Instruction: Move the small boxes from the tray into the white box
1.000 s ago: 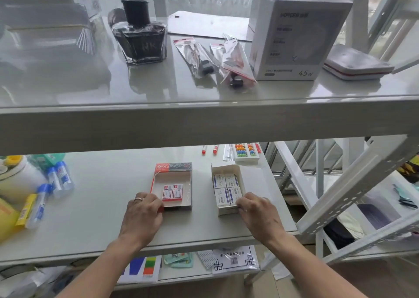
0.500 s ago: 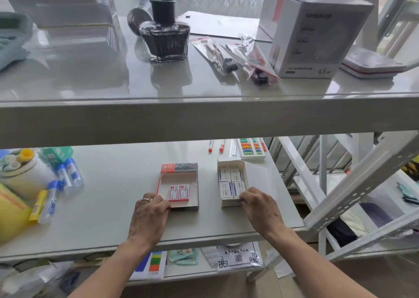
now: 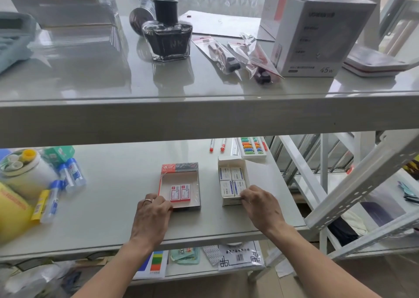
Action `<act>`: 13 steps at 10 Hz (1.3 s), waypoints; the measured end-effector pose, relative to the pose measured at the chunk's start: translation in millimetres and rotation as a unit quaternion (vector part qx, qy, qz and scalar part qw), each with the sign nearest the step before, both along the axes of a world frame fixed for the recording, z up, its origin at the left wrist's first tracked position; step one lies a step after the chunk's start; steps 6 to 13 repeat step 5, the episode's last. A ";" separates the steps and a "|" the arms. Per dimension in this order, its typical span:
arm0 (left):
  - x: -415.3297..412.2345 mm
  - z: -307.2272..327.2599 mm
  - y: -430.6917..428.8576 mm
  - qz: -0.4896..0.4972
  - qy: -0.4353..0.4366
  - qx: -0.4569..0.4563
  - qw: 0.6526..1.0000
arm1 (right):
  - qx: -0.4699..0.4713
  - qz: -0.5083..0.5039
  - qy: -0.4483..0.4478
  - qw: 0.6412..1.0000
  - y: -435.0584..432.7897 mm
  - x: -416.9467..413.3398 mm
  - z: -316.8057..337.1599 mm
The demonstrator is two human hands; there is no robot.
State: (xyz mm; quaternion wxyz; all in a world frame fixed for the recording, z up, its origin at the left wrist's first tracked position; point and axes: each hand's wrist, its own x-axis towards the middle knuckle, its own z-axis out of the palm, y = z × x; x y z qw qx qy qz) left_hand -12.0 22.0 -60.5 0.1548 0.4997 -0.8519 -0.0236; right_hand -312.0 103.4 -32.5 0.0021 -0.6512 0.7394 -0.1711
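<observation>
On the lower shelf lies a shallow tray point(image 3: 179, 176) with a red and dark rim. Two small red-and-white boxes point(image 3: 180, 193) sit side by side in its near half. My left hand point(image 3: 152, 216) rests curled at the tray's near left corner, touching its edge. To the right stands the open white box point(image 3: 231, 201), flap raised, with several small blue-and-white boxes point(image 3: 232, 180) packed inside. My right hand point(image 3: 260, 207) grips that box's near right corner with fingertips on its rim.
Glue bottles point(image 3: 68, 179), a white tub point(image 3: 25, 173) and a yellow pack point(image 3: 11, 211) crowd the shelf's left. Pens point(image 3: 217, 144) and a bead abacus point(image 3: 252, 148) lie behind the white box. The upper shelf point(image 3: 204, 116) overhangs with an ink bottle point(image 3: 167, 39) and cartons. A slanted metal rail point(image 3: 353, 184) runs at right.
The view shifted slightly, moving the scene rightward in frame. Both hands stay at the tray and the white box, with my right fingers a little further onto the box's rim.
</observation>
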 end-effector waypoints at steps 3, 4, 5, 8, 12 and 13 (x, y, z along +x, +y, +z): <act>0.1 0.3 0.4 0.003 0.001 0.002 1.000 | 0.011 0.006 0.004 1.000 0.1 -0.2 -0.7; 0.9 -0.1 1.6 -0.004 0.008 0.000 1.000 | -0.003 0.014 0.013 1.000 1.7 -0.2 -0.5; 1.8 1.1 4.0 0.003 0.014 -0.001 1.000 | -0.019 0.008 0.000 1.000 5.3 -4.1 -2.1; 1.8 1.1 4.0 0.003 0.014 -0.001 1.000 | -0.019 0.008 0.000 1.000 5.3 -4.1 -2.1; 1.8 1.1 4.0 0.003 0.014 -0.001 1.000 | -0.019 0.008 0.000 1.000 5.3 -4.1 -2.1; 1.8 1.1 4.0 0.003 0.014 -0.001 1.000 | -0.019 0.008 0.000 1.000 5.3 -4.1 -2.1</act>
